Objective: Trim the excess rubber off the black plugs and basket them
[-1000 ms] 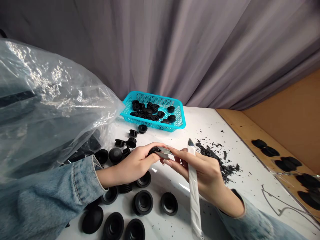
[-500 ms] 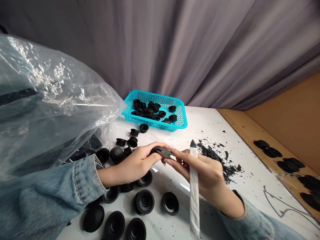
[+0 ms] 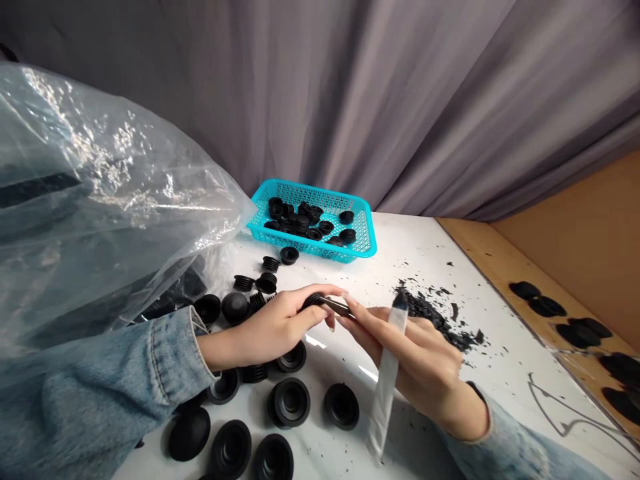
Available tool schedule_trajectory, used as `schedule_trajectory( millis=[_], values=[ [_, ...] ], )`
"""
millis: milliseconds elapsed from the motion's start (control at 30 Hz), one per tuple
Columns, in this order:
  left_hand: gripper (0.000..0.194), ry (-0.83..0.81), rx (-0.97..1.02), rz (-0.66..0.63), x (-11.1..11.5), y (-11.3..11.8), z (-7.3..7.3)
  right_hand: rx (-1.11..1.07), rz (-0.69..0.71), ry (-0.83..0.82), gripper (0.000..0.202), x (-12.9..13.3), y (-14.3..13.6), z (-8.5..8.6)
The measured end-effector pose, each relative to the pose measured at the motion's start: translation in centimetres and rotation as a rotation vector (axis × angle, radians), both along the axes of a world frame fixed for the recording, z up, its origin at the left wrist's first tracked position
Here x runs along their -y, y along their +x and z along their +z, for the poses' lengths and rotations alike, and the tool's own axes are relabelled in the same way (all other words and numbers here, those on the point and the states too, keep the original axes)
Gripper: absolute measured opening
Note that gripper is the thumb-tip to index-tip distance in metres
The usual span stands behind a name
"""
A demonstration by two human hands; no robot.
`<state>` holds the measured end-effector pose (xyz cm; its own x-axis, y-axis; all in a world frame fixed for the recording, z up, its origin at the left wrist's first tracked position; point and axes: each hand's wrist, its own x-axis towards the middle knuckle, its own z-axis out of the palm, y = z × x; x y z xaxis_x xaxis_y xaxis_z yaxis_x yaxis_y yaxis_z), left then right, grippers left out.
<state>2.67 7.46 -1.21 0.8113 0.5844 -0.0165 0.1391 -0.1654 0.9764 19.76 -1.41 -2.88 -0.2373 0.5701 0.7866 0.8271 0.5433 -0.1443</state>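
At the far left, one clear plastic bag (image 3: pixel 125 200) is seen. Beside it, loose plugs (image 3: pixel 235 308) are spread over the worktop (image 3: pixel 370 280): seven can be counted beyond the left wrist, at least eight on the near side. One ribbed plug (image 3: pixel 313 300) is held by the left hand (image 3: pixel 283 325), its grip clamped between thumb and fingers. About a dozen plugs, overlapping, are contained in one blue basket (image 3: pixel 369 248) behind. The held plug is placed left of the right-hand grip and nearest the left; the metal blade (image 3: pixel 338 307) is directed at its edge, long axis slanting down rightward. The blade is pinched by the right hand (image 3: pixel 425 360), across which one white-wrapped stick (image 3: pixel 384 407) is laid; whether they are joined cannot be told. One heap of black shavings (image 3: pixel 437 320) is seen beyond, then roughly six black discs (image 3: pixel 547 306).
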Motion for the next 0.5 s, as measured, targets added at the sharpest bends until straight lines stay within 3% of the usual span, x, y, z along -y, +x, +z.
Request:
schedule_trajectory(
  millis=[233, 367, 500],
  values=[
    [0.03, -0.003, -0.03, 0.067, 0.11, -0.13, 0.12, 0.007, -0.182, 0.03, 0.032, 0.25, -0.23, 1.0],
    [0.035, -0.016, -0.03, 0.058, 0.11, -0.12, 0.08, 0.017, -0.145, 0.035, 0.021, 0.06, -0.45, 0.92],
    [0.035, 0.038, -0.036, 0.069, 0.22, -0.22, -0.22, -0.002, -0.093, 0.031, 0.024, -0.07, -0.65, 0.84]
  ],
)
